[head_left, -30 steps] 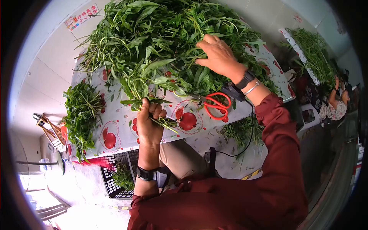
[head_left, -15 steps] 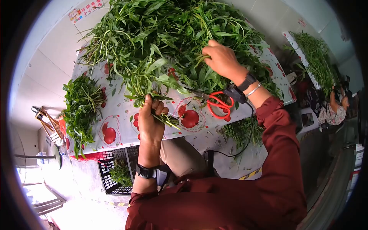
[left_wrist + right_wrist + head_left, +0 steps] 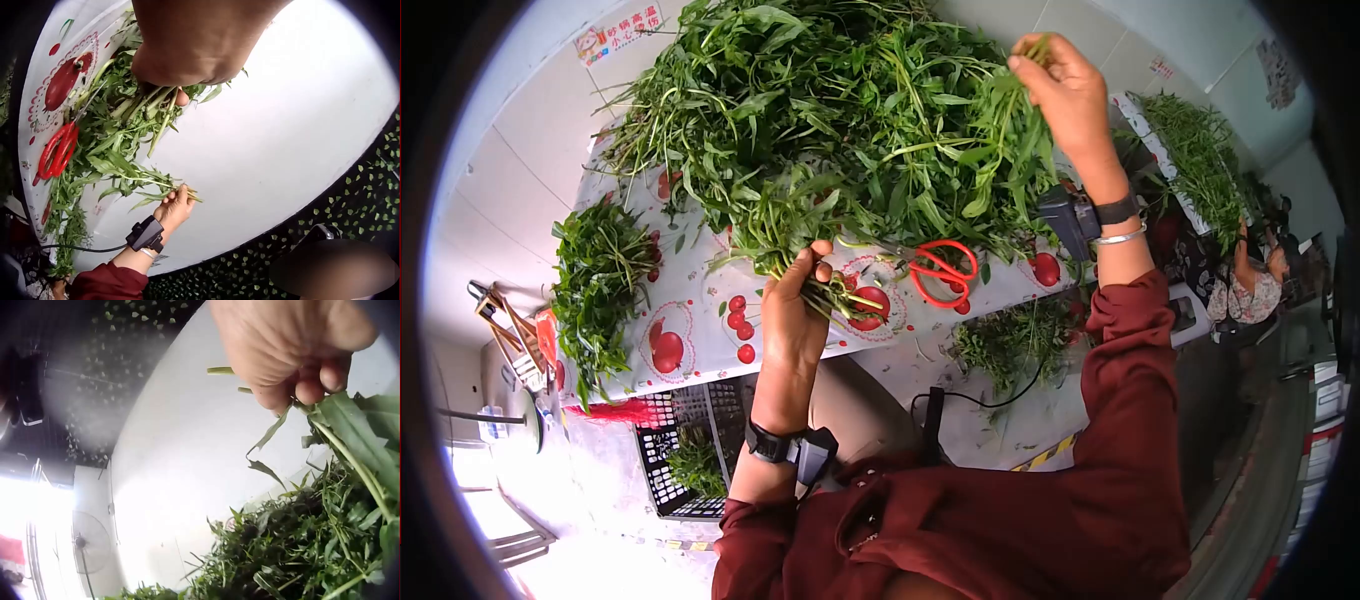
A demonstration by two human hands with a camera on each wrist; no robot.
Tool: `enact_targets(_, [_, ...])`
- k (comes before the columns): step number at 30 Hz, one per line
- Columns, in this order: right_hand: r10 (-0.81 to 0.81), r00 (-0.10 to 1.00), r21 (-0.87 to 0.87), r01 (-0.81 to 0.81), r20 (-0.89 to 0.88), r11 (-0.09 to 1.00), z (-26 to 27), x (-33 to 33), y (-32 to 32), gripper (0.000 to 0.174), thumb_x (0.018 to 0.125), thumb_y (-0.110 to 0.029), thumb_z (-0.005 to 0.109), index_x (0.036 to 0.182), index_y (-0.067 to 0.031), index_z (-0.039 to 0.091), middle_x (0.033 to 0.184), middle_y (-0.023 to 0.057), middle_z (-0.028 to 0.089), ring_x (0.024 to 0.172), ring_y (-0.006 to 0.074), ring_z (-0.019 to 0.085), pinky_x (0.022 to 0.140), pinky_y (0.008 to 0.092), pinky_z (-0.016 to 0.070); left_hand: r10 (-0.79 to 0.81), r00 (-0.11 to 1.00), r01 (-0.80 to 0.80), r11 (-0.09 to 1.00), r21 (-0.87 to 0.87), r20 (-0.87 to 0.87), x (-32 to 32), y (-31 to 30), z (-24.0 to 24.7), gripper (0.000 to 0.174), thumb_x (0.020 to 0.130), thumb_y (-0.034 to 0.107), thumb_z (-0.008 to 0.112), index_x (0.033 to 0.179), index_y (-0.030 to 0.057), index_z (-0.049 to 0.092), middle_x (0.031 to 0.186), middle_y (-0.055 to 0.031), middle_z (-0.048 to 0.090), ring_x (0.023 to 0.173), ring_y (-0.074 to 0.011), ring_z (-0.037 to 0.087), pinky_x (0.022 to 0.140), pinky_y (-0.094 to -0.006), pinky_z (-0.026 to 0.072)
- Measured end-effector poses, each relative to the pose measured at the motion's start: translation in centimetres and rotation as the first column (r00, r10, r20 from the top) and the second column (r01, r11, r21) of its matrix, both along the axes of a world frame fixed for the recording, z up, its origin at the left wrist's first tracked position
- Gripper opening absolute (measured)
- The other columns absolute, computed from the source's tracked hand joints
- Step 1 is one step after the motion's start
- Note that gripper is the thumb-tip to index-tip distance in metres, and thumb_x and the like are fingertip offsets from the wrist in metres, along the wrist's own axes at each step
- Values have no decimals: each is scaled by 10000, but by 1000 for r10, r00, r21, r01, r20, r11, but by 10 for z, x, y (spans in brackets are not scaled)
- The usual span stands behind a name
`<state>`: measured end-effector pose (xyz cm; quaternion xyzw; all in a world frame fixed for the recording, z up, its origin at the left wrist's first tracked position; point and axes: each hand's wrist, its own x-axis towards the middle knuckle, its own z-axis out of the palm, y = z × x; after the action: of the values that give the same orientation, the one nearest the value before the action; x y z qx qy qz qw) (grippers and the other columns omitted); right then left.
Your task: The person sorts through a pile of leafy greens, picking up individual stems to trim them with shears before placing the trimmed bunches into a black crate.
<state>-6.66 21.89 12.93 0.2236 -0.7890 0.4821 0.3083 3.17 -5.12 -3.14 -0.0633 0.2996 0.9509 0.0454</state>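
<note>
My left hand point(image 3: 795, 310) grips a bunch of leafy greens point(image 3: 785, 215) by the stems, low over the near edge of the table. Cut stem ends stick out past the fingers; in the left wrist view those stems point(image 3: 159, 112) show under the hand. My right hand point(image 3: 1070, 95) is raised at the far right of the pile, pinching a few stems of leafy greens point(image 3: 1015, 130) whose leaves hang down. In the right wrist view its fingers point(image 3: 309, 387) curl round these stems. Red-handled scissors point(image 3: 943, 272) lie between the hands, blades partly under leaves.
A big heap of greens point(image 3: 770, 90) covers the back of the patterned tablecloth point(image 3: 700, 310). A smaller pile point(image 3: 600, 290) sits at the left edge. Below stand a black crate point(image 3: 662, 470) and loose greens point(image 3: 1010, 345). Another person point(image 3: 1250, 285) is at the far right.
My right hand has risen from the heap, up and to the right, with stems in its fingers. My left hand keeps its bunch near the same spot, its fingers slightly looser.
</note>
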Motion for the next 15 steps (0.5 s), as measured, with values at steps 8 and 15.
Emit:
enact_targets(8, [67, 979, 136, -41, -194, 990, -13, 27, -22, 123, 762, 10, 617, 876, -34, 602, 853, 41, 541, 743, 120, 581, 656, 237, 468, -262, 965, 262, 965, -23, 17, 10, 14, 5, 210, 926, 190, 459, 889, 9, 560, 713, -40, 567, 592, -126, 506, 594, -284, 486])
enact_targets(15, [284, 957, 437, -233, -54, 868, -63, 79, -73, 252, 683, 74, 634, 897, -55, 606, 892, 66, 529, 788, 195, 562, 659, 267, 469, -334, 942, 331, 940, 85, 20, 13, 44, 17, 309, 963, 187, 333, 1125, -46, 455, 1082, -176, 576, 954, -249, 596, 836, -345, 498])
